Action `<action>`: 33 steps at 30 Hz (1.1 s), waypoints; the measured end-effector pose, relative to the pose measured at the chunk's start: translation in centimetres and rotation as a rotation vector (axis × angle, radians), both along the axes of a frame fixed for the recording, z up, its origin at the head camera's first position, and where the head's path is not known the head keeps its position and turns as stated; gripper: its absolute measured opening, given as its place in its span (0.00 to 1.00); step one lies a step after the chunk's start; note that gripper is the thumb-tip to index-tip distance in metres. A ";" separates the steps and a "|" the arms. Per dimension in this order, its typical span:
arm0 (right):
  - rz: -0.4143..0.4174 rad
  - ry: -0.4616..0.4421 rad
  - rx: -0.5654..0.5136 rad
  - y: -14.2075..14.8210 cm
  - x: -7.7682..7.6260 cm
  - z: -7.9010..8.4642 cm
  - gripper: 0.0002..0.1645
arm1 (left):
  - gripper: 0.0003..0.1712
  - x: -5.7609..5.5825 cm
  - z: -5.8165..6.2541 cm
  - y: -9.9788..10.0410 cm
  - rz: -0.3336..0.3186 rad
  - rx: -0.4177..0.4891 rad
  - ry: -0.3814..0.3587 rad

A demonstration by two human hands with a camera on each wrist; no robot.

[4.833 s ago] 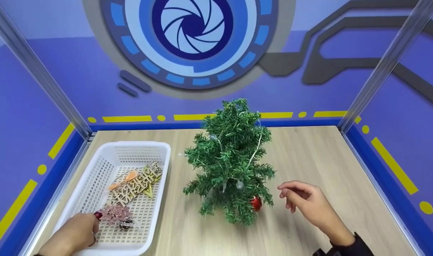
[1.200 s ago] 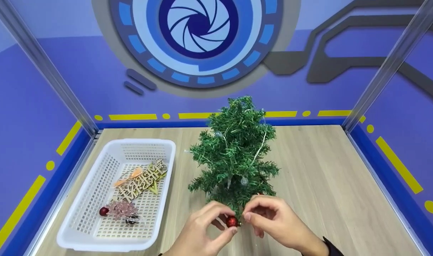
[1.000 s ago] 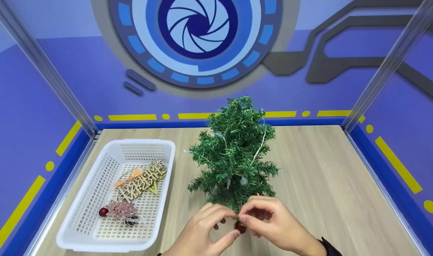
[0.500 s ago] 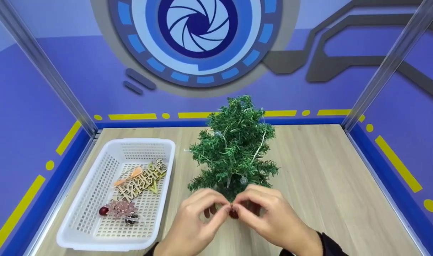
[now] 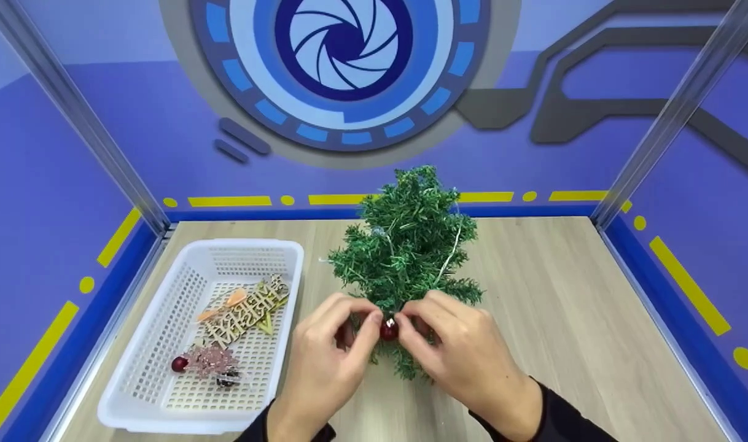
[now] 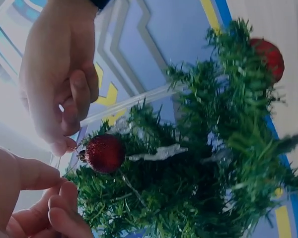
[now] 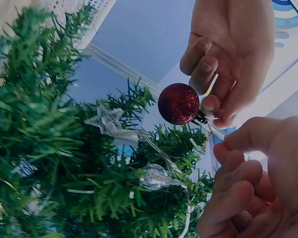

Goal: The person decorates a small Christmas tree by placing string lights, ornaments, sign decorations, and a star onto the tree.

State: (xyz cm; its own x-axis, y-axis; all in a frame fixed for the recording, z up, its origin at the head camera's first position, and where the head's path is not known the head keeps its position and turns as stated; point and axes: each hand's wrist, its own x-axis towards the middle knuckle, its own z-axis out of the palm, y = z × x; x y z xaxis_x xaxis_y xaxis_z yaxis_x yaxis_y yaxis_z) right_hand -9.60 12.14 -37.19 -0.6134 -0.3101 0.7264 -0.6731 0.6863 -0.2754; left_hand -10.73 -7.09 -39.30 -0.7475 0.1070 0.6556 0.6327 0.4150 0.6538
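A glittery red bauble (image 5: 389,329) hangs by its thin loop between my two hands, at the front of a small green Christmas tree (image 5: 411,252). My left hand (image 5: 331,362) pinches one side of the loop between thumb and forefinger. On the other side, the fingertips of my right hand (image 5: 466,362) pinch the loop too. The left wrist view shows the thread (image 6: 69,171) stretched above the bauble's cap, close to the branch tips. Whether the loop is round a twig cannot be told. Another red bauble (image 6: 268,59) hangs lower on the tree, hidden in the head view.
A white perforated basket (image 5: 291,344) stands to the left. In it lie a wooden letter sign (image 5: 242,316), a pink glittery decoration (image 5: 209,361), a dark red ball (image 5: 179,364) and a yellow star (image 5: 265,322). Clear string lights (image 7: 156,177) wind through the branches.
My left hand has come from the basket to the tree's front, where a red bauble is now held. Over the last second both hands rose with it against the branches.
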 end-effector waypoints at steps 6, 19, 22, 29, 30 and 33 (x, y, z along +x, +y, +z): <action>-0.066 -0.061 0.036 -0.3 -0.4 0.4 0.04 | 0.03 -0.9 -0.4 -0.2 0.055 -0.056 -0.009; -0.164 -0.053 0.087 -0.3 -0.8 0.5 0.05 | 0.05 -1.9 -0.5 0.2 0.058 -0.076 -0.020; -0.163 -0.043 0.090 -0.3 -0.9 0.6 0.05 | 0.05 -2.0 -0.6 0.3 0.076 -0.091 -0.008; -0.178 -0.041 0.095 -0.5 -0.9 0.4 0.02 | 0.05 -2.2 -1.2 0.4 0.116 -0.123 0.035; -0.179 -0.040 0.098 -0.5 -0.9 0.3 0.02 | 0.04 -2.2 -1.3 0.4 0.120 -0.130 0.041; -0.179 -0.033 0.106 -0.5 -0.9 0.2 0.02 | 0.03 -2.3 -1.5 0.3 0.113 -0.143 0.039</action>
